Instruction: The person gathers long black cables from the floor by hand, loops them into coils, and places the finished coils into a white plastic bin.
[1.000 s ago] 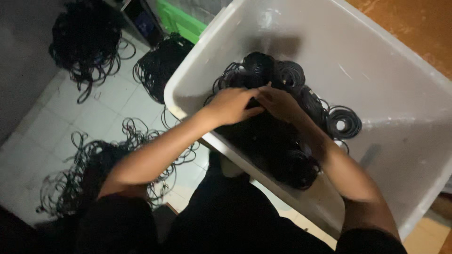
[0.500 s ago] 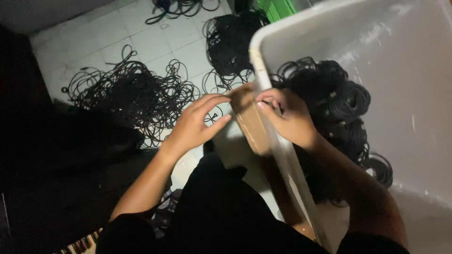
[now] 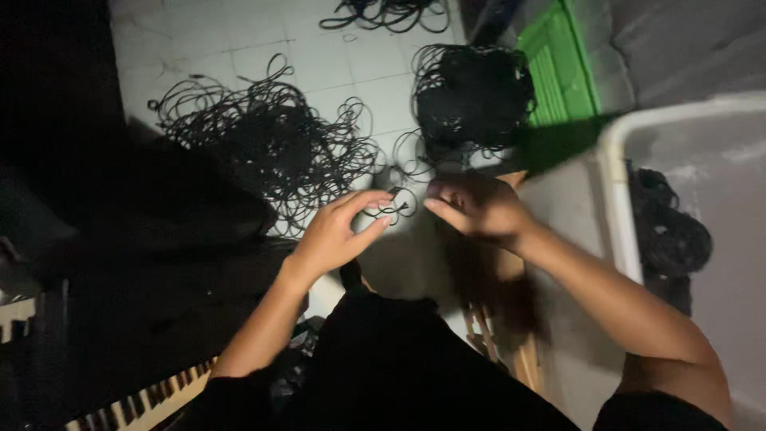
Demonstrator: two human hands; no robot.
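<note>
Several black cord tangles (image 3: 271,144) on white tiled floor (image 3: 215,48); grey tub (image 3: 614,191) right.

A small loop of thin black cord (image 3: 392,209) is held up between the left hand (image 3: 339,233) and the right hand (image 3: 475,209), above the tiled floor. It is pinched by the left fingertips at its left side, while its right end lies just beside the right hand's fingers. The loop is seen slack and twisted, with a short end sticking out.
</note>
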